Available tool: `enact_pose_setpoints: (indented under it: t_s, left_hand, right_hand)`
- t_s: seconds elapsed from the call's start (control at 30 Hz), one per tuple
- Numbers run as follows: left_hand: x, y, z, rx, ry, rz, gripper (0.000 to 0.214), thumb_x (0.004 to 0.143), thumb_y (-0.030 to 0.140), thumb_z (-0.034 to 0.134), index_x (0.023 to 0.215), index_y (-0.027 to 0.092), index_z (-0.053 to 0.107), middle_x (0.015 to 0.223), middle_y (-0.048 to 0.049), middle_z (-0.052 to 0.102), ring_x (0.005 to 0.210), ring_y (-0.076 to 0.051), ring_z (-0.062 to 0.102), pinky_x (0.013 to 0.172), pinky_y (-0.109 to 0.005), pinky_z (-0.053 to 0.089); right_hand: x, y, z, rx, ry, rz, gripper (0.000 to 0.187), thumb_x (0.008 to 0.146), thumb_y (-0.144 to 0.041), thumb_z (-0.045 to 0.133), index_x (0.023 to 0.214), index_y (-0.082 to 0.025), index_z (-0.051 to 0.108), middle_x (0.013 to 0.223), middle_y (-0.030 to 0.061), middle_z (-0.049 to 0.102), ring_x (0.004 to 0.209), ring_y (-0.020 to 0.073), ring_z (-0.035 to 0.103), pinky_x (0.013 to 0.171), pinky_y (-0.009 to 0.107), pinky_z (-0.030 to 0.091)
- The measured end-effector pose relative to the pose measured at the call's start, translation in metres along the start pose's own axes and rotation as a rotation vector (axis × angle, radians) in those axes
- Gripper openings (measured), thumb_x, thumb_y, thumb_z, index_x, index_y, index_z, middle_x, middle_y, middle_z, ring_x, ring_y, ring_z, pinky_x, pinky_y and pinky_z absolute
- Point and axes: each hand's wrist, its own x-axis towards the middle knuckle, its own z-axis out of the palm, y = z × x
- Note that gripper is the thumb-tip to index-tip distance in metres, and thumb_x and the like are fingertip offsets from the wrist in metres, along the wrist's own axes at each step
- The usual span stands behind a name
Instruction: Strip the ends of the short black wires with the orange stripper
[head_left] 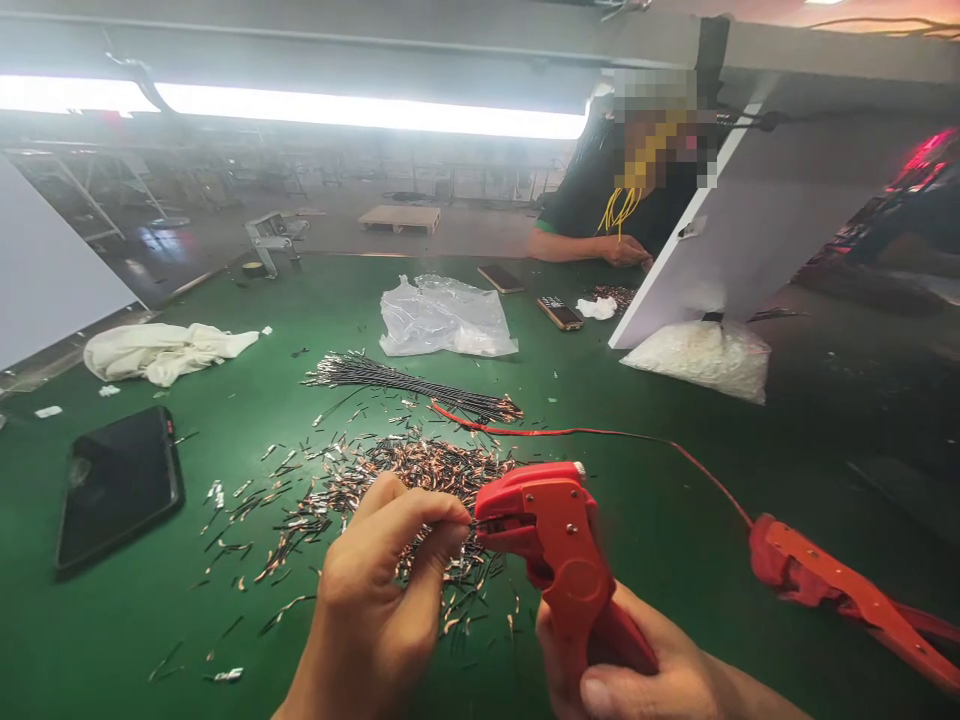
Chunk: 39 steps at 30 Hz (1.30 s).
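My right hand (637, 655) is wrapped around the handles of a red wire stripper (574, 540), whose jaws point left. Thumb and forefinger of my left hand (382, 590) pinch a dark wire (484, 524) at the mouth of those jaws; only a short bit of it shows. Behind and below both hands spreads a heap of short wire offcuts (420, 460), black with bare copper ends and some silvery tips. Beyond the heap lies a bundle of black wires (412, 381) with metal terminals at the left end and copper-coloured ends at the right.
A second red wire stripper (832, 575) lies at right, near a long red strip (585, 431). At left are a black phone (120, 485) and a white cloth (165, 350). Farther back are a clear plastic bag (446, 318), a filled bag (705, 358), a white divider (750, 210) and a co-worker's hand (626, 250).
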Motion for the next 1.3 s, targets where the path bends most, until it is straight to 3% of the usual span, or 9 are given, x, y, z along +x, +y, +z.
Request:
enact_pose_setpoints:
  t_s: [0.2, 0.47, 0.7, 0.9, 1.1, 1.3]
  left_hand:
    - [0.001, -0.002, 0.0, -0.002, -0.023, -0.015, 0.02, 0.09, 0.006, 0.061, 0.091, 0.026, 0.064, 0.074, 0.0046, 0.063, 0.069, -0.013, 0.059, 0.06, -0.024, 0.047]
    - [0.001, -0.001, 0.002, -0.014, -0.011, -0.023, 0.019, 0.091, 0.008, 0.059, 0.093, 0.027, 0.063, 0.075, 0.005, 0.065, 0.067, -0.012, 0.063, 0.06, -0.025, 0.049]
    - [0.0, -0.006, 0.003, -0.029, -0.108, -0.086, 0.011, 0.096, 0.018, 0.057, 0.094, 0.026, 0.064, 0.077, 0.0049, 0.069, 0.064, -0.012, 0.065, 0.055, -0.022, 0.05]
    - [0.006, -0.001, 0.002, 0.02, -0.099, -0.141, 0.024, 0.098, 0.02, 0.05, 0.077, 0.023, 0.062, 0.062, 0.0055, 0.062, 0.053, -0.012, 0.058, 0.048, -0.023, 0.045]
    - [0.004, -0.004, -0.001, 0.054, -0.16, -0.117, 0.016, 0.096, 0.019, 0.055, 0.083, 0.024, 0.062, 0.071, 0.0046, 0.065, 0.063, -0.013, 0.062, 0.056, -0.024, 0.047]
    - [0.002, -0.004, -0.005, 0.096, -0.178, -0.101, 0.014, 0.093, 0.015, 0.057, 0.084, 0.024, 0.063, 0.075, 0.0042, 0.066, 0.069, -0.013, 0.062, 0.061, -0.025, 0.047]
  right_hand:
    - [-0.003, 0.009, 0.001, 0.026, 0.037, -0.039, 0.04, 0.078, -0.052, 0.073, 0.072, -0.017, 0.054, 0.061, -0.0043, 0.045, 0.052, 0.0071, 0.034, 0.046, 0.022, 0.025]
    - [-0.002, 0.009, 0.006, -0.071, 0.152, -0.089, 0.05, 0.079, -0.065, 0.067, 0.07, -0.019, 0.051, 0.057, -0.0063, 0.04, 0.05, 0.007, 0.03, 0.047, 0.024, 0.024]
    - [-0.002, 0.021, -0.001, -0.05, 0.177, 0.008, 0.057, 0.076, -0.076, 0.064, 0.067, -0.022, 0.047, 0.052, -0.0069, 0.037, 0.046, 0.008, 0.029, 0.045, 0.024, 0.027]
    - [0.004, 0.02, 0.0, 0.02, 0.14, 0.001, 0.054, 0.076, -0.071, 0.067, 0.066, -0.02, 0.051, 0.048, -0.0063, 0.04, 0.041, 0.0074, 0.033, 0.042, 0.023, 0.025]
    - [0.001, 0.0, 0.006, 0.0, 0.085, 0.014, 0.05, 0.08, -0.063, 0.066, 0.071, -0.015, 0.055, 0.059, -0.0015, 0.048, 0.051, 0.0074, 0.039, 0.048, 0.021, 0.029]
    - [0.001, -0.001, 0.004, -0.011, 0.08, 0.004, 0.051, 0.08, -0.064, 0.065, 0.071, -0.014, 0.056, 0.057, -0.0015, 0.049, 0.05, 0.0076, 0.041, 0.047, 0.02, 0.03]
